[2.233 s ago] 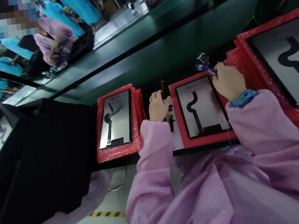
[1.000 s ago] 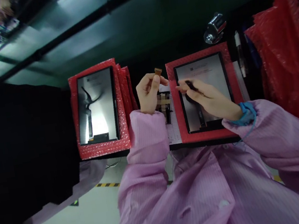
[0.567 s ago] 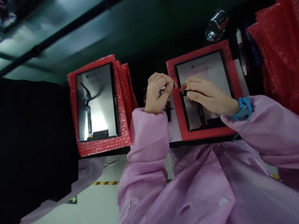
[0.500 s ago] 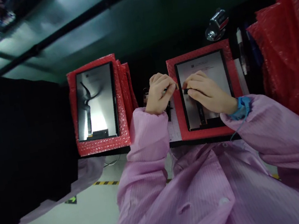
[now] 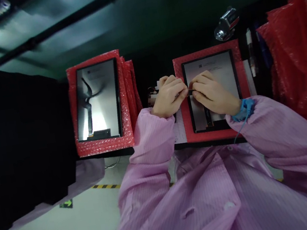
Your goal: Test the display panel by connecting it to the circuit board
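Dark bench at centre frame: left hand (image 5: 169, 96) and right hand (image 5: 211, 93) pinch together on a thin black ribbon cable (image 5: 191, 92) over the screen panel (image 5: 223, 72) on its red bubble-wrap sheet (image 5: 217, 134). Tugging too hard could crease or tear it.

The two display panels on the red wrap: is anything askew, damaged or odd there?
Nothing stands out. The left panel lies square on its red bubble wrap. The right panel also sits straight; the left hand and right hand meet at its left edge.
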Tool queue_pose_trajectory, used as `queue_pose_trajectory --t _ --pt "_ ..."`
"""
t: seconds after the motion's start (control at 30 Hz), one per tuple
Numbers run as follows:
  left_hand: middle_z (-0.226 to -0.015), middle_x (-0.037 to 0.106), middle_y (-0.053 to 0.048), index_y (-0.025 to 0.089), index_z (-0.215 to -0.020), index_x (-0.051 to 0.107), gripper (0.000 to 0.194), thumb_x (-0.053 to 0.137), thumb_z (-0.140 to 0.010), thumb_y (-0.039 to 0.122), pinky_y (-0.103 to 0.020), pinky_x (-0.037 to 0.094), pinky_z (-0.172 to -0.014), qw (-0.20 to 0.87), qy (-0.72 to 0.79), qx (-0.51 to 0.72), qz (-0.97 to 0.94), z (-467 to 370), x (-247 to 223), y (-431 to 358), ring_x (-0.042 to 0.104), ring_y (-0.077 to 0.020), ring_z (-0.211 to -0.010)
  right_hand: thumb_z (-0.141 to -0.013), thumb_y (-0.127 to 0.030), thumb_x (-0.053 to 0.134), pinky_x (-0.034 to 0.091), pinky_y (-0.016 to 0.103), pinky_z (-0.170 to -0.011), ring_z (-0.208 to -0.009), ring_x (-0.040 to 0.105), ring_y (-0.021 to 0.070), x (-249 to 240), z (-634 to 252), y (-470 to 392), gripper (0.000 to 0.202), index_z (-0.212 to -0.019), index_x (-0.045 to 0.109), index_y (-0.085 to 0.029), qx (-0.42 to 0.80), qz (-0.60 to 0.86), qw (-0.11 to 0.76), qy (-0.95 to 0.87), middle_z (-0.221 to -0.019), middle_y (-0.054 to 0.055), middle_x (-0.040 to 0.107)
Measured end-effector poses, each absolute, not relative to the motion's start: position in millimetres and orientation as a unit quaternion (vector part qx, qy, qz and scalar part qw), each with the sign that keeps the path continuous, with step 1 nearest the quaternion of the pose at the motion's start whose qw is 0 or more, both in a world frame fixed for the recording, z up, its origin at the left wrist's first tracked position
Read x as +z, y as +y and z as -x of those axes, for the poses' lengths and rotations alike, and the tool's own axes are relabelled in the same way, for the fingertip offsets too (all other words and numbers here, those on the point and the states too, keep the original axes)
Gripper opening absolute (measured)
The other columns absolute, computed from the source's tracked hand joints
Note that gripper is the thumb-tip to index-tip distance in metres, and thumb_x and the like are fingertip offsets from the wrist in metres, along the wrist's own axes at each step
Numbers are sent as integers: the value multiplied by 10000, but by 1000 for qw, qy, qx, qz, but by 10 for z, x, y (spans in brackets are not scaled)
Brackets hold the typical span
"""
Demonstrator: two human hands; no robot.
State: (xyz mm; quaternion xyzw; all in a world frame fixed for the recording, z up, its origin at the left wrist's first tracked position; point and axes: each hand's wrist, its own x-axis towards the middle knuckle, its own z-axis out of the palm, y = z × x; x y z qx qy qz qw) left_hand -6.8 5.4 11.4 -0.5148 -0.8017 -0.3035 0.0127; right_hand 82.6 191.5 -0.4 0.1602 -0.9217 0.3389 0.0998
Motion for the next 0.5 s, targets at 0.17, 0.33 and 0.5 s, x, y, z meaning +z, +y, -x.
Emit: queue_pose_trajectory --t 0.17,0.33,0.5 --pt "-801 637 -29 229 -770 552 353 371 -1038 371 -436 356 -923 6 -808 -297 509 58 105 68 555 -229 -875 -1005 -320 350 405 502 -1016 -1081 490 294 -5 -824 1921 326 -932 641 -193 347 -159 86 -920 -1058 122 630" --pt "-797 645 -29 227 -768 548 376 363 -1048 396 -435 353 -916 9 -813 -294 502 46 82 87 563 -227 -884 -1009 -327 349 402 498 -1028 -1069 496 289 -33 -824 1920 339 -934 649 -188 346 -153 82 -922 -1051 118 630" --pt "-788 638 -24 225 -772 554 385 350 -1051 394 -425 349 -913 9 -809 -297 507 43 68 86 569 -222 -877 -1016 -357 338 394 508 -1031 -1098 484 296 -50 -819 1936 359 -964 648 -183 357 -156 71 -918 -1089 126 635"
